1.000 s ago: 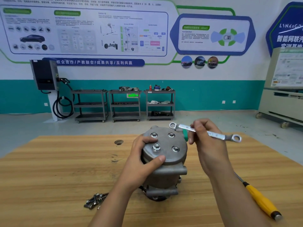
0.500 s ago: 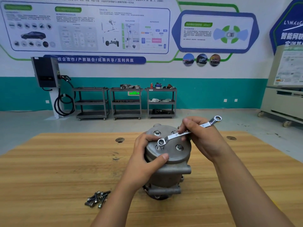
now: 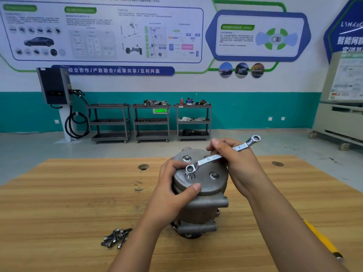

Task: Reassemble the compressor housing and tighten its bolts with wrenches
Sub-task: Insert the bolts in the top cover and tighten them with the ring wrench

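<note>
The grey metal compressor housing stands upright on the wooden table. Its round top cover carries several bolts; one raised bolt sits near the front left. My left hand grips the cover's left edge, thumb on the rim. My right hand holds a silver ring wrench by its middle. The wrench's lower ring end sits on the raised bolt, and its other end points up to the right.
A pile of several loose bolts lies on the table at the front left of the housing. A yellow-handled screwdriver lies at the right, partly hidden by my right forearm. Three tool carts stand by the far wall.
My right hand swung the wrench from level above the cover down onto the raised front-left bolt. The ring end now sits on it. My left hand kept its hold.
</note>
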The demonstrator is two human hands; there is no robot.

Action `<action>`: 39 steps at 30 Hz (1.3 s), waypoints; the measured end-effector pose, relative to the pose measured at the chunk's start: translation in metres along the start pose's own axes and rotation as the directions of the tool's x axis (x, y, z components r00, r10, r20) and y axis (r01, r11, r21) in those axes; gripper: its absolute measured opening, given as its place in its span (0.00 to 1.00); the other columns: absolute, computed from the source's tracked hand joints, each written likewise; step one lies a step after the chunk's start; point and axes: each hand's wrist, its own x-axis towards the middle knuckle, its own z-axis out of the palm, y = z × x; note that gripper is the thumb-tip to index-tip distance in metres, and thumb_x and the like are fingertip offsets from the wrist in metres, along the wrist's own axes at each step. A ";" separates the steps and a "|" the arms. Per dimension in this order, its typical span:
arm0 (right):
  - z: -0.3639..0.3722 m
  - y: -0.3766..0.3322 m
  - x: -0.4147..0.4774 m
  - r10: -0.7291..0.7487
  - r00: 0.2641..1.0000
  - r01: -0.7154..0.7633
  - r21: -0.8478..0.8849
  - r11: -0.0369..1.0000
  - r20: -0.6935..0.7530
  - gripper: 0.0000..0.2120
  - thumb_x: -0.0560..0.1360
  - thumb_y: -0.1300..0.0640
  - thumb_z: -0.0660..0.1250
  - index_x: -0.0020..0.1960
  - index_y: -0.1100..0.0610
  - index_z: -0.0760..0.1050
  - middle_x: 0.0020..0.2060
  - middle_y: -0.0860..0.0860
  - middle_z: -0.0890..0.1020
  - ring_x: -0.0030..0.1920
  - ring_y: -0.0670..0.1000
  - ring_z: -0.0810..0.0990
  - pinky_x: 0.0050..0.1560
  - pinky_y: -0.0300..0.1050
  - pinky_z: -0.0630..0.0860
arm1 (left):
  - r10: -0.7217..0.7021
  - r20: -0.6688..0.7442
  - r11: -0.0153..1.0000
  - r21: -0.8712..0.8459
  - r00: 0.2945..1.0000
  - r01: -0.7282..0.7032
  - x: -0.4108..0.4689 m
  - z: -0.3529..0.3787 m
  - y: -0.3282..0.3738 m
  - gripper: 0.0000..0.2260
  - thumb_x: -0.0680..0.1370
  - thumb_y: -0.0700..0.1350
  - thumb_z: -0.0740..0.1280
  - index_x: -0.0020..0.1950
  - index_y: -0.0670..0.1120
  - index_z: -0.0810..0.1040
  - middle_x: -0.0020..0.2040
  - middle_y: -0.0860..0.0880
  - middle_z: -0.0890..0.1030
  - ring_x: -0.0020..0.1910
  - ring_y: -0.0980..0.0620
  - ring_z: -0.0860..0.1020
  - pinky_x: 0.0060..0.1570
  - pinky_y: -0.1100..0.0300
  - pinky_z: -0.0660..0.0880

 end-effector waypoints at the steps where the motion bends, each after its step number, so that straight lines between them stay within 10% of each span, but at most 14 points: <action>1: 0.000 0.000 0.001 0.024 0.999 -0.024 0.002 1.000 -0.026 0.12 0.74 0.58 0.66 0.33 0.52 0.81 0.27 0.45 0.78 0.32 0.44 0.75 0.35 0.36 0.71 | -0.004 0.000 1.000 0.005 1.000 0.004 0.000 0.000 0.000 0.19 0.62 0.60 0.69 0.51 0.64 0.71 0.60 0.51 0.72 0.57 0.55 0.74 0.57 0.56 0.72; 6: 0.001 0.002 0.002 0.021 0.996 -0.016 0.060 0.998 -0.083 0.09 0.73 0.64 0.66 0.40 0.52 0.79 0.35 0.46 0.82 0.36 0.43 0.78 0.39 0.39 0.73 | -0.009 -0.005 1.000 0.028 1.000 0.009 0.000 0.002 0.000 0.18 0.63 0.59 0.70 0.50 0.66 0.70 0.61 0.53 0.71 0.57 0.58 0.73 0.53 0.64 0.71; 15: -0.002 0.019 -0.011 -0.177 0.979 0.162 0.134 0.978 0.105 0.23 0.62 0.31 0.70 0.30 0.52 0.80 0.35 0.49 0.85 0.41 0.46 0.82 0.47 0.35 0.75 | -0.016 -0.012 1.000 -0.003 1.000 0.016 -0.001 -0.002 -0.002 0.19 0.61 0.61 0.69 0.50 0.66 0.71 0.59 0.50 0.72 0.56 0.54 0.74 0.51 0.61 0.72; 23: 0.001 0.018 -0.016 -0.231 0.972 0.224 0.118 0.968 0.049 0.20 0.60 0.35 0.73 0.32 0.53 0.82 0.35 0.51 0.85 0.42 0.48 0.83 0.46 0.36 0.76 | -0.013 -0.020 1.000 0.009 1.000 0.013 -0.002 -0.001 -0.002 0.18 0.61 0.61 0.68 0.50 0.67 0.71 0.60 0.53 0.71 0.56 0.57 0.74 0.50 0.64 0.72; 27: -0.009 0.022 -0.031 -0.311 0.943 0.314 -0.005 0.950 0.116 0.03 0.64 0.56 0.74 0.36 0.52 0.82 0.43 0.50 0.86 0.51 0.51 0.82 0.54 0.41 0.75 | -0.001 -0.025 1.000 0.013 1.000 0.002 -0.002 -0.002 -0.003 0.18 0.61 0.60 0.69 0.50 0.66 0.71 0.59 0.53 0.71 0.56 0.57 0.74 0.55 0.58 0.73; 31: -0.010 0.026 -0.052 -0.348 0.928 0.366 -0.149 0.919 0.131 0.09 0.67 0.62 0.71 0.44 0.50 0.80 0.50 0.46 0.84 0.60 0.50 0.78 0.60 0.40 0.72 | 0.014 -0.041 0.999 0.040 0.999 -0.013 -0.002 0.000 -0.003 0.19 0.62 0.59 0.69 0.51 0.67 0.71 0.61 0.53 0.71 0.57 0.57 0.73 0.57 0.59 0.72; 39: 0.001 0.015 -0.076 -0.563 0.760 0.614 -0.644 0.457 0.326 0.12 0.74 0.55 0.61 0.53 0.55 0.81 0.58 0.46 0.80 0.63 0.49 0.73 0.57 0.51 0.73 | -0.029 -0.033 0.999 -0.037 0.999 0.028 -0.002 0.006 -0.008 0.24 0.64 0.59 0.70 0.56 0.66 0.66 0.61 0.57 0.71 0.57 0.58 0.75 0.49 0.65 0.75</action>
